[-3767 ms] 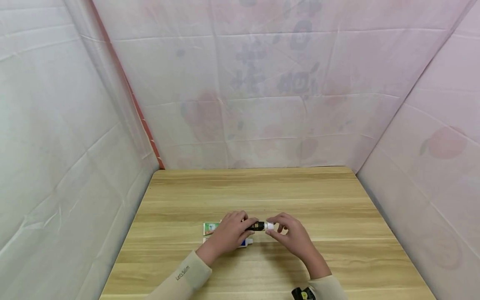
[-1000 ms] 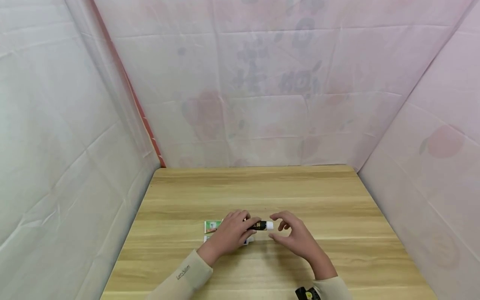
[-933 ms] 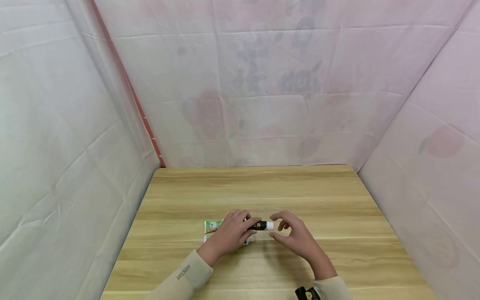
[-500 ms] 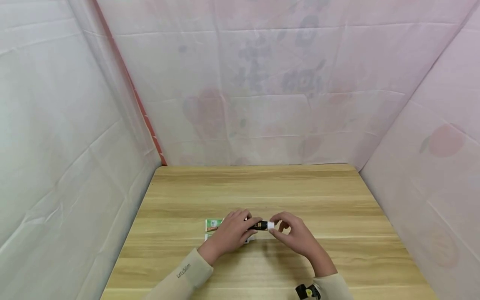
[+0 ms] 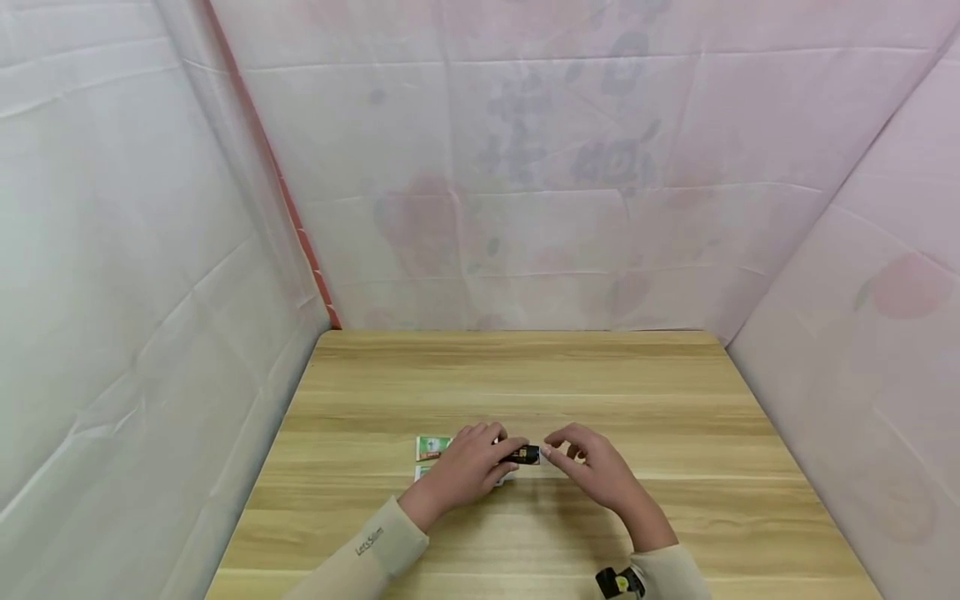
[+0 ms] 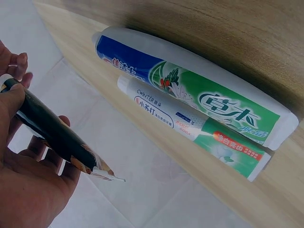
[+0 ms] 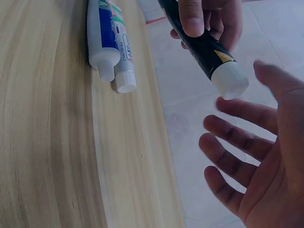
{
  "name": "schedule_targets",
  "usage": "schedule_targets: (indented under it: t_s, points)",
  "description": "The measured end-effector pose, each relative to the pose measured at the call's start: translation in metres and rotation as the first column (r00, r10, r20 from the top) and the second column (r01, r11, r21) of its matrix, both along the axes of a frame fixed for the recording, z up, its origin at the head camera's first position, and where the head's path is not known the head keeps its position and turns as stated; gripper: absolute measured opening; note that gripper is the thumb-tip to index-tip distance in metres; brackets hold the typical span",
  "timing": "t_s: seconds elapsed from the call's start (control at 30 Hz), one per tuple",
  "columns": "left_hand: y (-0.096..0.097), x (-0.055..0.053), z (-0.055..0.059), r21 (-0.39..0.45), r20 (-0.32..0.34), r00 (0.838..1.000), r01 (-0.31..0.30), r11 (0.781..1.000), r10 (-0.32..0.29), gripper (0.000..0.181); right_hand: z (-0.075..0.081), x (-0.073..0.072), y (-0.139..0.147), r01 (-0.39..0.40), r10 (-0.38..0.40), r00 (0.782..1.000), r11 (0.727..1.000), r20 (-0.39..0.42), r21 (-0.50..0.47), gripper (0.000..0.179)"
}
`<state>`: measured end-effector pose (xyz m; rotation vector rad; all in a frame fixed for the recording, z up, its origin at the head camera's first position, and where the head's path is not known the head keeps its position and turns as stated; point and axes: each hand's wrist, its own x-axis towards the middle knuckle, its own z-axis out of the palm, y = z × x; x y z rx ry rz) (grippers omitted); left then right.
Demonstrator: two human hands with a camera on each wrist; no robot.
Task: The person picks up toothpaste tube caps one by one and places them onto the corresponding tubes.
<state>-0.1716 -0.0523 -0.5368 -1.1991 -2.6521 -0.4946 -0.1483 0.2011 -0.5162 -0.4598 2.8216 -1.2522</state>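
Note:
My left hand [image 5: 467,467] holds a black toothpaste tube [image 6: 57,130], thumb on one side and fingers on the other, raised above the table. Its white cap [image 7: 230,80] points right, towards my right hand [image 5: 596,471]. In the right wrist view the right thumb and fingers [image 7: 237,142] are spread around the cap end, with a gap between thumb and cap. Below the left hand lie two more toothpaste tubes side by side: a larger blue-and-green one [image 6: 190,88] and a smaller white-and-green one [image 6: 190,126]. In the head view the left hand covers much of both.
A wood-grain table [image 5: 637,392] lies beneath the hands. Pale printed sheets hang as walls at the back [image 5: 540,233], left [image 5: 187,375] and right [image 5: 847,350]. A black device [image 5: 621,582] is strapped at the right wrist.
The right fingers were spread off the cap a second ago, closed on it half a second ago, and are spread at it again now. The left hand keeps its grip on the black tube.

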Motion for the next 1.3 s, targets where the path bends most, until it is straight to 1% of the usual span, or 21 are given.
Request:
schedule_targets:
  t_s: [0.1,0.2,0.23,0.37,0.5,0.6,0.73,0.93,1.03,1.17,1.23,1.3]
  points:
    - [0.0003,-0.0015,0.0012,0.003,0.003,1.0,-0.003,1.0,0.003,0.04,0.0002,-0.0022,0.0005,-0.046,0.045,0.997,0.999,-0.056,-0.019,0.028]
    - [0.0003,-0.0037,0.0015,-0.001,-0.005,1.0,-0.006,1.0,0.006,0.04,0.0008,-0.0052,0.0012,-0.112,0.107,0.988,0.993,-0.115,-0.035,0.035]
    - [0.0,-0.004,0.0014,-0.002,-0.004,1.0,-0.006,1.0,0.006,0.04,0.001,-0.0059,0.0014,-0.128,0.123,0.985,0.991,-0.12,-0.038,0.036]
    - [-0.0011,-0.0033,0.0016,-0.004,0.006,1.0,-0.001,1.0,0.001,0.039,0.0011,-0.0074,0.0016,-0.166,0.161,0.983,0.985,-0.092,-0.045,0.031]
    - [-0.0018,-0.0018,0.0021,0.011,0.016,1.0,-0.001,1.0,0.001,0.039,0.0022,-0.0077,0.0011,-0.174,0.171,0.982,0.984,-0.086,-0.033,0.029]
    - [-0.001,-0.0024,0.0025,0.018,0.012,1.0,-0.008,1.0,0.007,0.039,0.0046,-0.0084,0.0018,-0.164,0.161,0.984,0.986,-0.082,-0.028,0.028]
    - [-0.0007,-0.0035,0.0032,0.008,-0.004,1.0,-0.016,1.0,0.016,0.038,0.0055,-0.0091,0.002,-0.129,0.127,0.99,0.991,-0.057,-0.031,0.021]
    - [0.0,-0.0007,0.0037,0.011,-0.011,1.0,-0.005,1.0,0.005,0.039,-0.0012,-0.0086,0.0018,-0.076,0.075,0.996,0.997,-0.038,-0.023,0.012]
    - [0.0008,0.0001,0.0033,0.013,-0.018,1.0,-0.005,1.0,0.006,0.039,-0.003,-0.0092,0.0011,-0.049,0.049,0.998,0.998,-0.031,-0.024,0.017]
    - [0.0019,-0.0005,0.0032,0.028,-0.018,1.0,-0.01,1.0,0.01,0.039,-0.0018,-0.0096,0.0004,-0.007,0.007,0.999,1.0,0.032,-0.022,0.031]
    - [0.002,-0.0009,0.0036,0.033,-0.011,1.0,-0.014,0.999,0.015,0.039,-0.0011,-0.009,0.0003,0.014,-0.014,0.998,1.0,0.054,-0.013,0.031]
    - [0.002,-0.0013,0.0041,0.034,-0.002,1.0,-0.02,0.999,0.02,0.039,-0.0007,-0.0082,0.0001,0.022,-0.021,0.998,1.0,0.058,-0.018,0.026]
